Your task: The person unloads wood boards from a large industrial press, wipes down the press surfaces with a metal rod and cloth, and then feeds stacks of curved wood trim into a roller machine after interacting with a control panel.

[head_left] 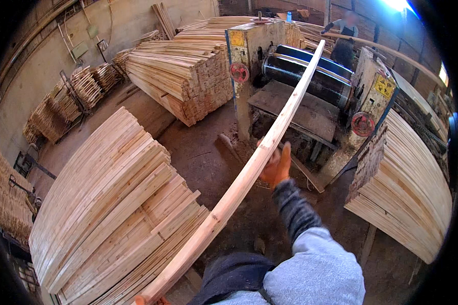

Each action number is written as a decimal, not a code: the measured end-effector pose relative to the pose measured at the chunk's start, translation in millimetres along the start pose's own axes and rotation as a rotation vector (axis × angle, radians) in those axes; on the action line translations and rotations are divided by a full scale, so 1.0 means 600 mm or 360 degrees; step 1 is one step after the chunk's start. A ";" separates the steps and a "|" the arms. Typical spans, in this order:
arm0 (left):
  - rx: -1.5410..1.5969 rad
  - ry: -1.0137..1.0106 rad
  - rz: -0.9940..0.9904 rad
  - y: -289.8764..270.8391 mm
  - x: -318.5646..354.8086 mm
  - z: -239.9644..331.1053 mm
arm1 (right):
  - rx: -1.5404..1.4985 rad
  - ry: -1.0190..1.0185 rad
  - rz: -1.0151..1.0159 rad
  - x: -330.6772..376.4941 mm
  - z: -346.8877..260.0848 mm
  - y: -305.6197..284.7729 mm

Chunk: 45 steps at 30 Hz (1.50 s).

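A long pale wooden slat (254,162) runs from the lower left edge up to the black roller (310,73) of a grey planing machine (249,46). My right hand (277,166), in an orange glove, is closed around the slat at about its middle. My left hand (143,300), also gloved in orange, shows only as a sliver at the slat's near end by the bottom edge and appears to hold it there.
A big stack of slats (112,203) lies on my left, another (407,193) on my right beside the machine, and more piles (183,76) stand farther back. A person (347,33) stands behind the machine. The dirt floor (203,152) lies between the stacks.
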<state>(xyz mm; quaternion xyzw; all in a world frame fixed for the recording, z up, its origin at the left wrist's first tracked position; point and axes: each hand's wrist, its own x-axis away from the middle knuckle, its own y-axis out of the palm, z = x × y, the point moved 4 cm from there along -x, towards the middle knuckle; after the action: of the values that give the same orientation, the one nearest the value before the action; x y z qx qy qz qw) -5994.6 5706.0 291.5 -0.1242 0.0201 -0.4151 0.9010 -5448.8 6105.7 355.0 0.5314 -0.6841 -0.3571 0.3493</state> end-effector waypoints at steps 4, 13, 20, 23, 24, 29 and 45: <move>-0.0326 0.0035 0.0091 0.081 0.038 0.113 | -0.0794 0.0236 -0.0545 0.081 0.149 0.060; 0.1888 0.0322 0.0822 -0.074 -0.025 0.009 | -0.0783 0.0367 -0.0638 0.156 0.190 0.211; 0.5010 -0.0971 -0.2304 -0.090 -0.073 0.260 | -0.0539 0.0674 -0.0635 0.286 0.277 0.272; 0.4764 -0.0582 -0.2191 -0.131 -0.053 0.277 | -0.0539 0.0828 -0.1077 0.289 0.286 0.266; 0.4699 -0.0503 -0.2160 -0.134 -0.052 0.282 | -0.0488 0.0891 -0.1186 0.287 0.286 0.261; 0.4577 -0.0426 -0.2071 -0.132 -0.065 0.297 | -0.0550 0.0875 -0.1345 0.278 0.259 0.289; 0.4623 -0.2397 -0.3252 0.220 -0.146 0.399 | -0.0997 0.0363 -0.1067 -0.038 0.021 0.197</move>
<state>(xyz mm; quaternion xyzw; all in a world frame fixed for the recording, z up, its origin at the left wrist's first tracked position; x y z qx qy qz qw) -5920.2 5904.1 485.6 -0.5172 0.6909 0.2703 0.4267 -5511.4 6150.8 448.0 0.6279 -0.2912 -0.5788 0.4313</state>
